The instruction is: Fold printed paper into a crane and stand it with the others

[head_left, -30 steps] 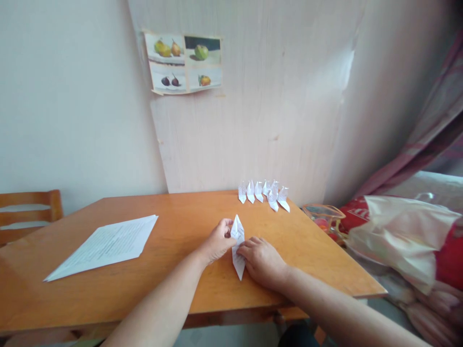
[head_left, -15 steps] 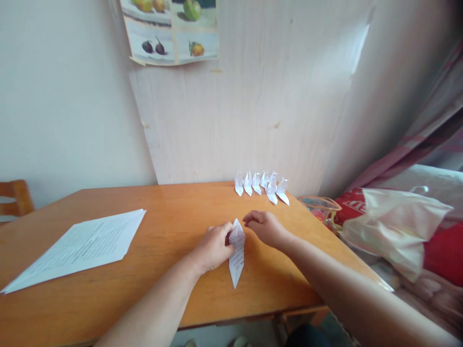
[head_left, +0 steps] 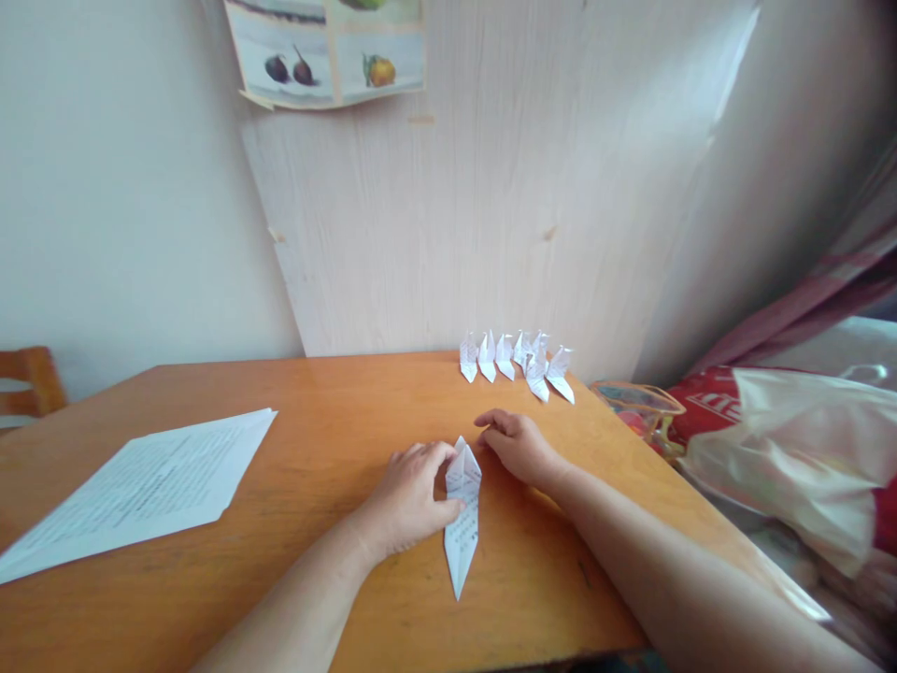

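A narrow folded piece of printed white paper [head_left: 462, 528], pointed at both ends, lies on the wooden table in front of me. My left hand [head_left: 413, 491] holds it by the left edge, thumb on its middle and fingertips near the upper point. Just right of the paper's upper end is my right hand [head_left: 519, 447], fingers apart and slightly curled, touching nothing that I can see. Several folded white paper figures [head_left: 505, 357] stand grouped at the back right of the table.
A stack of printed sheets [head_left: 154, 486] lies on the left of the table [head_left: 315, 411]. Beyond the right edge are an orange-rimmed container [head_left: 641, 402] and a pale plastic bag [head_left: 791, 458]. A chair back [head_left: 32, 383] shows at far left, with a wall behind the table.
The view has tilted down and come closer. My left thumb and fingers have spread wider along the folded paper. My right hand stays beside its upper end.
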`<state>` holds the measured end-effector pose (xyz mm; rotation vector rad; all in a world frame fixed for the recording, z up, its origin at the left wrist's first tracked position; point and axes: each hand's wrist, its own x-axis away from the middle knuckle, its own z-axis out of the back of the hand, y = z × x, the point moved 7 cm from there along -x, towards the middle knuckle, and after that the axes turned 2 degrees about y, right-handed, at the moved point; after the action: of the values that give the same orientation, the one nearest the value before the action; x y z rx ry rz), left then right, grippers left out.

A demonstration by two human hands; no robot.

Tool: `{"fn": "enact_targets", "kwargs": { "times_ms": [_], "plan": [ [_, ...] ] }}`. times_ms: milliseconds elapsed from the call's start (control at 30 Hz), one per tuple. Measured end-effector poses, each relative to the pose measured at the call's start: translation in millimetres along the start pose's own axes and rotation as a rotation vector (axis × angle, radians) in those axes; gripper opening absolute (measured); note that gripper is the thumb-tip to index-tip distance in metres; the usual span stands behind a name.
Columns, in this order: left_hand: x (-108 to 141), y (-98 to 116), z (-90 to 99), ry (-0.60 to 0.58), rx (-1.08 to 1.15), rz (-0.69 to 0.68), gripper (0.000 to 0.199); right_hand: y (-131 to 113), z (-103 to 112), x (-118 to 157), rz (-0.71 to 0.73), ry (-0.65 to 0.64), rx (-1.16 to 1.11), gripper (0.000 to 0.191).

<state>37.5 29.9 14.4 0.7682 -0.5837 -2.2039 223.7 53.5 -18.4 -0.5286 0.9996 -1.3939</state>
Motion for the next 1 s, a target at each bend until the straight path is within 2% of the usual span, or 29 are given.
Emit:
{"fn": "enact_targets", "kwargs": {
  "times_ms": [267, 400, 667, 833, 1000],
  "plan": [
    [-1.5, -4.1, -3.5, -0.038, -0.023, 0.028, 0.024, -15.1, -0.5, 9.9, 0.112, -0.011, 0.099, 0.033],
    [-2.0, -5.8, -7.2, -0.085, -0.074, 0.032, 0.023, -22.2, -6.6, 15.0, 0.174, -0.065, 0.167, 0.035],
    [-2.4, -6.5, -6.2, -0.079, -0.074, 0.028, 0.022, -21.2, -2.3, 12.7, 0.149, -0.049, 0.151, 0.034],
    [-2.1, -4.9, -6.1, -0.071, 0.111, 0.060, 0.026, -25.7, 3.3, 12.1, 0.138, -0.018, 0.075, 0.026],
    [-2.2, -2.2, -5.4, -0.030, 0.362, 0.093, 0.017, -34.2, 9.5, 13.0, 0.109, -0.020, -0.097, 0.017]
  ]
}}
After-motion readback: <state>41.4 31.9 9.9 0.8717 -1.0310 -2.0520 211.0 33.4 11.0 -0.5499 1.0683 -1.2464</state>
